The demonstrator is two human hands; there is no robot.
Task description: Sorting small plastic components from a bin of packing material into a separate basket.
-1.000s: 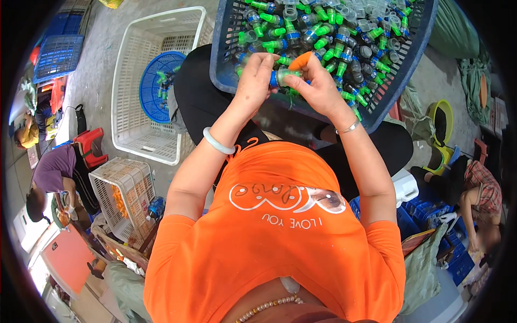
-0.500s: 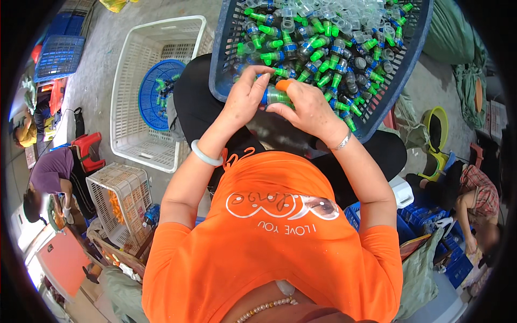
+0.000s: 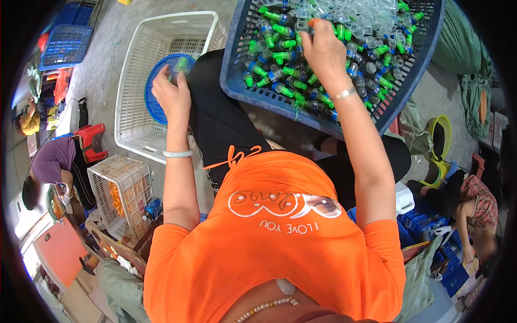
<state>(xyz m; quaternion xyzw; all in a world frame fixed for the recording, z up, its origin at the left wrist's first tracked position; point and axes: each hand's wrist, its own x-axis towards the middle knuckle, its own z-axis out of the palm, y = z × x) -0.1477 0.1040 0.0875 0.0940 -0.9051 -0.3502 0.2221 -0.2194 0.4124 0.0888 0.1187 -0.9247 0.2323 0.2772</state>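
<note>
My left hand (image 3: pixel 172 97) is above a round blue basket (image 3: pixel 152 102), its fingers apart. A blurred small bottle with a green top (image 3: pixel 181 65) is just beyond the fingertips and looks loose from them. My right hand (image 3: pixel 326 56) reaches over a large dark blue crate (image 3: pixel 237 86). Its thumb and forefinger, which wears an orange finger cover, close around a clear plastic cap (image 3: pixel 302 25). Many small dark bottles with green tops (image 3: pixel 285 56) and blue bands fill the crate's near part. A heap of clear caps (image 3: pixel 355 16) lies at its far side.
The round basket sits inside a white plastic crate (image 3: pixel 129 97). At the left a person in purple (image 3: pixel 54 159) bends near a red stool (image 3: pixel 91 142) and a white crate (image 3: pixel 121 188). At the right is a person in a checked shirt (image 3: pixel 481 202). A yellow bucket (image 3: pixel 440 134) stands there.
My hands have parted. The left has gone left to the round basket with the green-topped bottle, and the right has gone up and right to the clear caps.
</note>
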